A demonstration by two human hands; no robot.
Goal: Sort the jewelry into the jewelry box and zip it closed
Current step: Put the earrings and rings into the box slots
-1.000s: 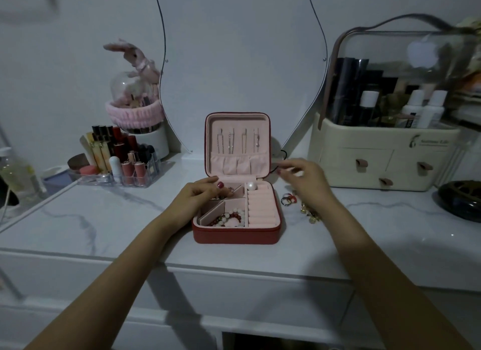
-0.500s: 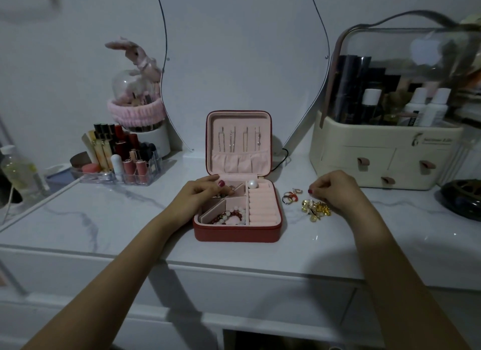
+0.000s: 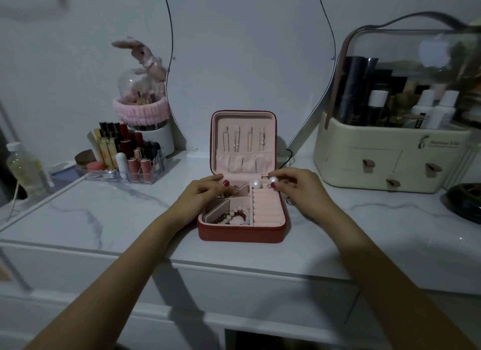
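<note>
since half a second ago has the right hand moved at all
Yes. The right hand has moved left from the tabletop beside the jewelry box to the box's back right corner, now pinching a pearl.

right hand back at the box
right hand (image 3: 302,191) left the worktop pile, now pinching a pearl earring (image 3: 273,179) over the jewelry box (image 3: 242,232).

Bracelet (image 3: 234,217) in jewelry box (image 3: 242,234), left of organizer (image 3: 390,165).
</note>
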